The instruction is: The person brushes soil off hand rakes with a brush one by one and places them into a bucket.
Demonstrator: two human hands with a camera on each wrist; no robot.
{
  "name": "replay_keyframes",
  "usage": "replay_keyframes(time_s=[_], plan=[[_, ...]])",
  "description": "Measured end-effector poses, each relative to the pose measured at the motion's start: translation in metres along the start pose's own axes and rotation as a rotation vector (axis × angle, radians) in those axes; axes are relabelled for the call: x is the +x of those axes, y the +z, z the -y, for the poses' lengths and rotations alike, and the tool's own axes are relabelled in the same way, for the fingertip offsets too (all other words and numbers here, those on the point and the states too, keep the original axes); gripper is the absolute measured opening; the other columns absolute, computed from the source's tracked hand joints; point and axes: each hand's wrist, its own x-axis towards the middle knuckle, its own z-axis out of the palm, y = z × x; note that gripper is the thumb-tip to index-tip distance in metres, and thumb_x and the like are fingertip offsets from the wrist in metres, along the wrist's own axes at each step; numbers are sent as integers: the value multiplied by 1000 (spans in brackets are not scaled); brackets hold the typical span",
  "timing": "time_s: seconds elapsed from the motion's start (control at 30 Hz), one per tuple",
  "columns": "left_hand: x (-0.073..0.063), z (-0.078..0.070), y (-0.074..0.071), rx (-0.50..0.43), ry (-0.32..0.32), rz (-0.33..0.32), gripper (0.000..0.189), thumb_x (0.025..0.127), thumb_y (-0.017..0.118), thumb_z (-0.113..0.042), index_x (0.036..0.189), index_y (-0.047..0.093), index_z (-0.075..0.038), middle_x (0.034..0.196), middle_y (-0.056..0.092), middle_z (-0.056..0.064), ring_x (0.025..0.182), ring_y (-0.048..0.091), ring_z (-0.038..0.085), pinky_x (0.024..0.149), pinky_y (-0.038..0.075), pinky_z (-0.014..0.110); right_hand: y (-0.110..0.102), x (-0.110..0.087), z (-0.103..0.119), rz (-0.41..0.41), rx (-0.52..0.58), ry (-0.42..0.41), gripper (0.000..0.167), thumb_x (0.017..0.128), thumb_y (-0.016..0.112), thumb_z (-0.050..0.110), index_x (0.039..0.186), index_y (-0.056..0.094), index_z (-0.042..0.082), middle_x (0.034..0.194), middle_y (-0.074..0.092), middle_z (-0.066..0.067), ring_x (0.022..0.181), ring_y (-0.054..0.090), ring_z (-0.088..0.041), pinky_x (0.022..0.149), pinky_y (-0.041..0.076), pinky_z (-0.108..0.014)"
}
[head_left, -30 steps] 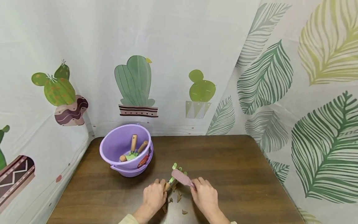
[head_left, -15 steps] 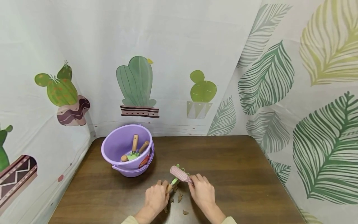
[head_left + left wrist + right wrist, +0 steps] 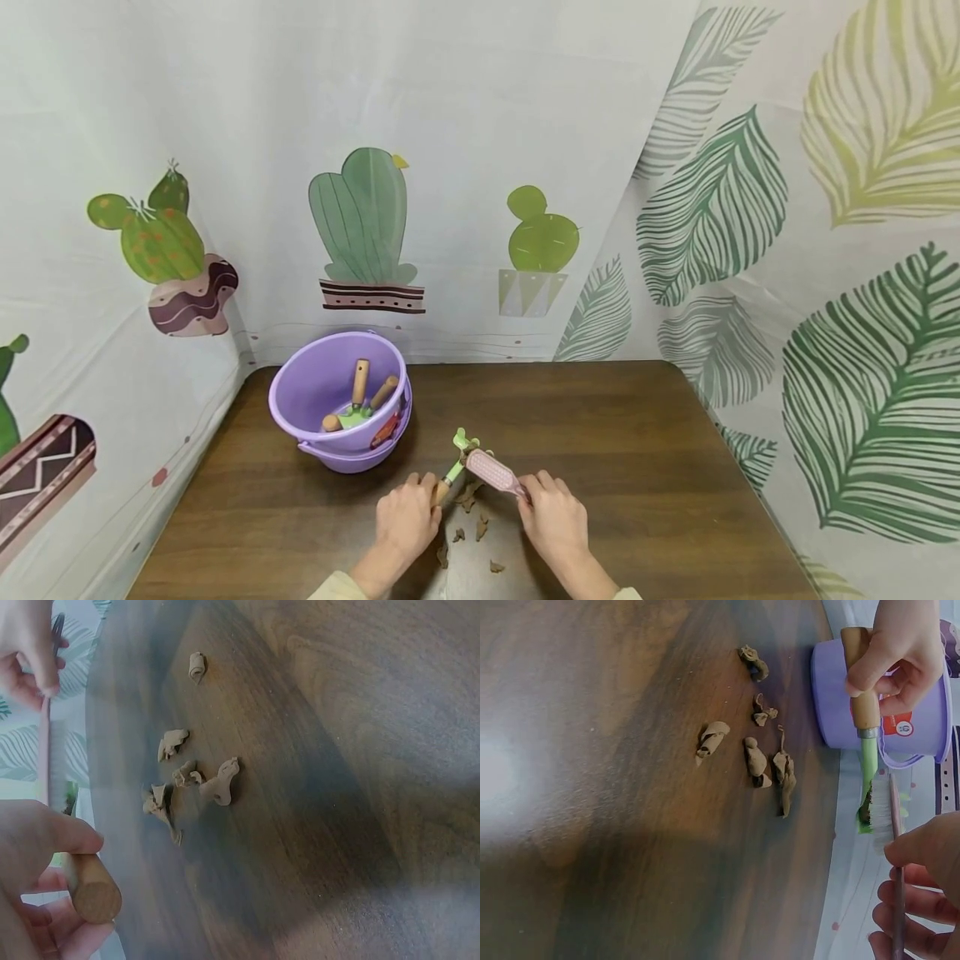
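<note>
My left hand (image 3: 405, 517) grips the wooden handle of a small green garden rake (image 3: 456, 469), its rounded prongs pointing away from me. The handle's butt end (image 3: 97, 900) faces the left wrist camera. In my right hand (image 3: 557, 517) is a pink brush (image 3: 491, 472), pinched by its thin handle. Its white bristles (image 3: 881, 806) lie against the rake's green head in the right wrist view, where dark dirt shows on the metal. Below both tools, curled brown scraps (image 3: 221, 784) that look like clay or dried mud lie on the table.
A purple bucket (image 3: 296, 408) stands at the table's back left, holding several tools with wooden handles (image 3: 360, 383) and green metal parts. The brown wooden table (image 3: 600, 433) meets a cloth backdrop (image 3: 465, 125) printed with cacti and leaves.
The rake has shifted left with my left hand, and its prongs have turned. The brush has moved slightly right and down across the rake's head. The bucket stays put.
</note>
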Motion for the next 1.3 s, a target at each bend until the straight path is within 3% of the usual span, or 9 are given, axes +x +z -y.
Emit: replay_keyframes(time_s=[0.2, 0.47, 0.7, 1.1, 1.3], plan=[[1, 2, -2, -11, -16, 11, 34, 60, 79, -27, 78, 54, -14, 65, 49, 2, 51, 56, 26, 40, 40, 37, 0, -7, -6, -3, 7, 5, 24, 61, 80, 19, 81, 68, 18, 72, 59, 7, 61, 56, -13, 44, 45, -30], [-3, -3, 2, -13, 13, 29, 35, 61, 79, -28, 80, 53, -14, 66, 50, 2, 51, 55, 24, 41, 41, 36, 2, 1, 1, -73, 28, -62, 24, 61, 80, 20, 82, 68, 19, 72, 59, 8, 60, 54, -11, 43, 44, -28], [-6, -10, 2, -5, 29, 33, 35, 61, 79, -29, 80, 54, -14, 66, 51, 1, 51, 56, 24, 40, 41, 36, 7, 9, 7, -37, 27, -36, 23, 63, 80, 21, 82, 68, 18, 74, 60, 7, 60, 55, -12, 44, 45, -29], [0, 0, -2, -5, 11, -33, 35, 58, 80, -27, 78, 55, -14, 64, 49, 2, 48, 54, 24, 38, 39, 35, 4, 2, 6, 6, 7, -1, 22, 63, 80, 21, 81, 67, 19, 73, 60, 7, 60, 54, -12, 44, 45, -29], [2, 5, -5, -10, -8, -7, 35, 60, 79, -26, 78, 52, -13, 67, 50, 2, 49, 55, 24, 39, 39, 35, 3, -4, 0, -1, 6, 0, 23, 62, 81, 21, 81, 68, 18, 73, 60, 7, 61, 56, -12, 43, 45, -30]])
